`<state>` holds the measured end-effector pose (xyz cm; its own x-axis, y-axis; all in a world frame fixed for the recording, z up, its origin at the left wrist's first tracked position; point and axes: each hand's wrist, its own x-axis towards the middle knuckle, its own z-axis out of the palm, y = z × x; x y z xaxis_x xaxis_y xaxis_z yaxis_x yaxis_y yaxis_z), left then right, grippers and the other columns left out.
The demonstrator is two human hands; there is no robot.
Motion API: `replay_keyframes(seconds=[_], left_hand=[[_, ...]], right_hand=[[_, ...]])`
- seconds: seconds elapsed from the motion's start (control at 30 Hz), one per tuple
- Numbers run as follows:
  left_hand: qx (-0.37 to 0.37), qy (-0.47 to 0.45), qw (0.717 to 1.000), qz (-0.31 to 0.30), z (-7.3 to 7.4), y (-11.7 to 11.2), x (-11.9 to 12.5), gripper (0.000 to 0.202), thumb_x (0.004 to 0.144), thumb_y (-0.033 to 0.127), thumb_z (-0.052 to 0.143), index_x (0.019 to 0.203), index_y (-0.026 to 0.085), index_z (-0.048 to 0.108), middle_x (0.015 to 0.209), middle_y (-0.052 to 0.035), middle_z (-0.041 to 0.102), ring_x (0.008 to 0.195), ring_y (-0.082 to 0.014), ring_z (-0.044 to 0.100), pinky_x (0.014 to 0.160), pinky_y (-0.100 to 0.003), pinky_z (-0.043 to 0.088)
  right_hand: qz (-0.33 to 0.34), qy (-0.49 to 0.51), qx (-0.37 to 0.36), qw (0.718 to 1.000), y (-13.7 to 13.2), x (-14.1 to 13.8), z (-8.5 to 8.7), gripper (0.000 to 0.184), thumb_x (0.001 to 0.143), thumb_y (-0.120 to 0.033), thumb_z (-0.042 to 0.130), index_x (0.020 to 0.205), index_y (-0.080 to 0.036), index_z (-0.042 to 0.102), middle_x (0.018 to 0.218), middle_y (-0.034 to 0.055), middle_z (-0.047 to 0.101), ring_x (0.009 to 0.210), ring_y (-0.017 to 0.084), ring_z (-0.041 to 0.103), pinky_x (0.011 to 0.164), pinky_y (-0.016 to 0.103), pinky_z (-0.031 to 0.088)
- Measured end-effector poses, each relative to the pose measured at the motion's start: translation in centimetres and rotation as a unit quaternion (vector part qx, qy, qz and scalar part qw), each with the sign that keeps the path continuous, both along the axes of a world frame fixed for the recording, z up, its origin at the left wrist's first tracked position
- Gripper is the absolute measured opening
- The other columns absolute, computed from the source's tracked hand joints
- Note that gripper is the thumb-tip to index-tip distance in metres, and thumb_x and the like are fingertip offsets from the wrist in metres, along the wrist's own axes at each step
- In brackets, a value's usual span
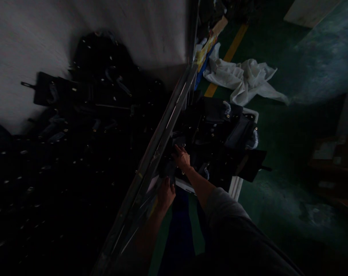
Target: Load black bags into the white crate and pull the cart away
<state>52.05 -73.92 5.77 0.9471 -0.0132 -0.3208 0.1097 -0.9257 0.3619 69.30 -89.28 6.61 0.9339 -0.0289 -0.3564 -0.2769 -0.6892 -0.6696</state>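
grey cloth sleeve [230, 211] is nearest, low on the right. the right hand [182, 158] has its fingers a bit apart on a dark bag with a shiny metal ring [178, 141], inside the white plastic box [235, 188]. the bag lies under and just far of those fingers, so the right hand is closer than the left hand [166, 194], whose fingers bend. it is too dark to tell its long way, or if either hand grips.

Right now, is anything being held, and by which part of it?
It cannot be told: the left hand and right hand are at black bags, too dark to show any grip.
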Motion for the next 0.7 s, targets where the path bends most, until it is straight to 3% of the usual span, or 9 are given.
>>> replay_keyframes(seconds=[0.13, 0.33, 0.5, 0.6, 0.7], left_hand=[[0.001, 0.011, 0.999, 0.032, 2.3, 1.1, -3.4, 0.049, 0.102, 0.032, 0.044, 0.142, 0.013, 0.064, 0.147, -0.0228, 0.067, 0.141, -0.0335, 0.064, 0.120, -0.049, 0.054], [-0.034, 0.010, 0.997, 0.073, 7.0, 4.8, -10.2, 0.044, 0.101, 0.037, 0.044, 0.134, 0.025, 0.071, 0.133, -0.0164, 0.076, 0.128, -0.0302, 0.073, 0.112, -0.048, 0.061], [-0.018, 0.024, 0.986, 0.163, 10.1, 7.8, -16.3, 0.048, 0.096, 0.044, 0.043, 0.130, 0.034, 0.075, 0.120, -0.0143, 0.080, 0.113, -0.0357, 0.079, 0.099, -0.056, 0.067], [-0.035, 0.028, 0.981, 0.189, 9.9, 6.6, -15.1, 0.052, 0.097, 0.049, 0.048, 0.135, 0.023, 0.071, 0.121, -0.0175, 0.079, 0.105, -0.0342, 0.080, 0.097, -0.053, 0.067], [-0.032, 0.003, 0.987, 0.160, 7.4, 3.3, -8.2, 0.060, 0.099, 0.046, 0.054, 0.147, 0.011, 0.058, 0.142, -0.0236, 0.070, 0.133, -0.0357, 0.069, 0.117, -0.052, 0.054]], right_hand=[[-0.044, -0.022, 0.012, 0.999, -0.7, -0.7, 0.0, 0.064, 0.104, -0.045, 0.063, 0.160, -0.017, 0.056, 0.160, 0.0130, 0.058, 0.146, 0.026, 0.056, 0.122, 0.034, 0.045], [-0.064, -0.035, 0.051, 0.996, -2.7, -1.6, 0.6, 0.059, 0.103, -0.043, 0.060, 0.153, -0.012, 0.062, 0.151, 0.0178, 0.064, 0.134, 0.023, 0.065, 0.117, 0.033, 0.048], [-0.069, 0.014, 0.040, 0.997, -3.4, -0.3, 2.1, 0.075, 0.102, -0.044, 0.063, 0.167, -0.014, 0.043, 0.148, 0.0171, 0.066, 0.126, 0.023, 0.069, 0.110, 0.033, 0.052], [-0.054, 0.017, -0.011, 0.998, -3.4, 1.0, 3.2, 0.087, 0.101, -0.048, 0.066, 0.174, -0.021, 0.028, 0.151, 0.0182, 0.061, 0.135, 0.027, 0.064, 0.112, 0.037, 0.052], [-0.016, 0.029, -0.054, 0.998, -3.6, 2.6, 3.4, 0.088, 0.100, -0.054, 0.069, 0.174, -0.028, 0.029, 0.156, 0.0196, 0.052, 0.135, 0.031, 0.064, 0.109, 0.041, 0.053]])
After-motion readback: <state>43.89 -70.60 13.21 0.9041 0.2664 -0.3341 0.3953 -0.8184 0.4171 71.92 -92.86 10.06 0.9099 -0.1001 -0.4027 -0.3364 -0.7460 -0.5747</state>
